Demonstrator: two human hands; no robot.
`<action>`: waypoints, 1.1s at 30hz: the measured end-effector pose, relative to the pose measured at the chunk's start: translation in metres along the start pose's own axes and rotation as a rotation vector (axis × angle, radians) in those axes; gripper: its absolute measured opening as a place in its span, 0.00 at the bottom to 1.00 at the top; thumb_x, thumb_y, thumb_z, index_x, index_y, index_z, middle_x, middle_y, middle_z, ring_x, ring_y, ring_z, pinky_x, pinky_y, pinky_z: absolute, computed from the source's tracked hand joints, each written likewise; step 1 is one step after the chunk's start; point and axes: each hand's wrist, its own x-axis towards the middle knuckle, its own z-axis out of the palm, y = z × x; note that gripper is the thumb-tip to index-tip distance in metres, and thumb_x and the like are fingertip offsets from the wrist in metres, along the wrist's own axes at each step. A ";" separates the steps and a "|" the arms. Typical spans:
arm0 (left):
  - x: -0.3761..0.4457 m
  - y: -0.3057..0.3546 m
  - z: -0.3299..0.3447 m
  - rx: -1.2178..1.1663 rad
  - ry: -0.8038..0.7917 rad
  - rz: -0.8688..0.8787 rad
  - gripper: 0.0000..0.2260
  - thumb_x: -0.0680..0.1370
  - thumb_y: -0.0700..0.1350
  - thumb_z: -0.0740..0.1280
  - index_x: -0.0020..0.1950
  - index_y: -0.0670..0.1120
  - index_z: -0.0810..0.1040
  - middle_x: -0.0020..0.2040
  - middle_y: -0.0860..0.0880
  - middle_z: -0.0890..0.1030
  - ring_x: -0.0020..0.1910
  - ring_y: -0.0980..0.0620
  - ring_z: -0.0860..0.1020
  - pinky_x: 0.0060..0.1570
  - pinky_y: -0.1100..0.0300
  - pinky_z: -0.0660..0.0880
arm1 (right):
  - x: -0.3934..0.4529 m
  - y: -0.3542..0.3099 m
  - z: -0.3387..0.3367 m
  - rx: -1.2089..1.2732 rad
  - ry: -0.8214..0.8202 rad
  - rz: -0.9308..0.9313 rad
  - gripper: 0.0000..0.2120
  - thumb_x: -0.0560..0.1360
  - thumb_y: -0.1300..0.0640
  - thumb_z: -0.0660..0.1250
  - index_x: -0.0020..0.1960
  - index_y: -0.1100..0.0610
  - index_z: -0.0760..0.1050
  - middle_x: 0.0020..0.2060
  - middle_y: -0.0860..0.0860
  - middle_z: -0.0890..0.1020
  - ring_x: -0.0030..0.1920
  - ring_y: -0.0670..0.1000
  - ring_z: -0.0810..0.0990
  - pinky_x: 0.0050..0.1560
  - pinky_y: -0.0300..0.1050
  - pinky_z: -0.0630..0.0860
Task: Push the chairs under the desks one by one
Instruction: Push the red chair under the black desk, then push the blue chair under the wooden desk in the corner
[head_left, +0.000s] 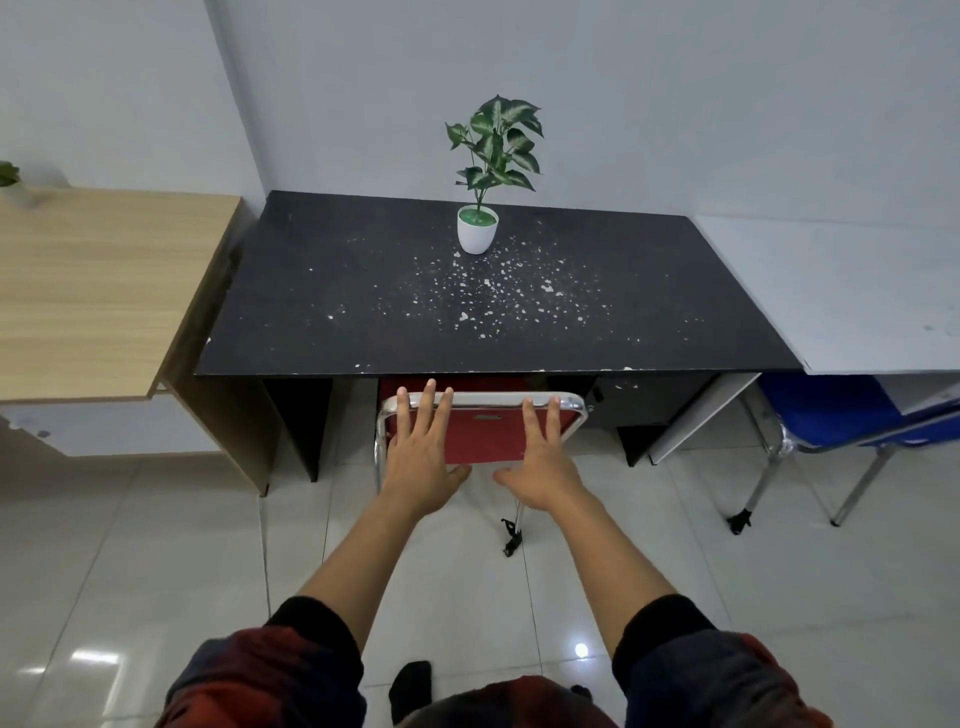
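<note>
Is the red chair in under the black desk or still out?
Mostly in: the red chair has its seat hidden beneath the black desk; only the backrest shows, both hands flat against it.

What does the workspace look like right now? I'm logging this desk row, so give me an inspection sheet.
Surface: black speckled desk top, white flecks across it.
Job's things: red metal-framed chair, seat under the desk; blue metal-legged chair at the white desk.
Clutter: green plant in white pot.
Grippers: left hand and right hand flat on the red backrest.
Cables: nothing seen.
Surroundings: light wooden desk, grey wall, tiled floor.
</note>
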 end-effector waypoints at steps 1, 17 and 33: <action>0.001 0.000 -0.003 -0.011 -0.009 0.014 0.45 0.75 0.57 0.70 0.81 0.50 0.44 0.81 0.49 0.42 0.77 0.41 0.33 0.75 0.43 0.53 | -0.002 0.001 -0.005 0.089 0.002 -0.001 0.50 0.75 0.49 0.73 0.81 0.44 0.39 0.78 0.46 0.30 0.77 0.56 0.60 0.66 0.50 0.72; -0.132 0.045 -0.009 -0.477 -0.075 -0.284 0.18 0.77 0.48 0.70 0.67 0.48 0.76 0.67 0.50 0.77 0.64 0.49 0.75 0.60 0.59 0.70 | -0.095 0.036 -0.035 0.748 -0.128 0.137 0.12 0.80 0.54 0.67 0.63 0.54 0.77 0.51 0.50 0.82 0.48 0.50 0.80 0.44 0.42 0.76; -0.336 0.119 -0.008 -0.637 0.125 -0.480 0.16 0.78 0.49 0.70 0.65 0.50 0.77 0.62 0.55 0.77 0.60 0.53 0.76 0.52 0.59 0.74 | -0.228 0.069 -0.002 0.735 -0.335 -0.047 0.07 0.80 0.57 0.65 0.57 0.55 0.78 0.46 0.51 0.81 0.43 0.50 0.79 0.42 0.42 0.74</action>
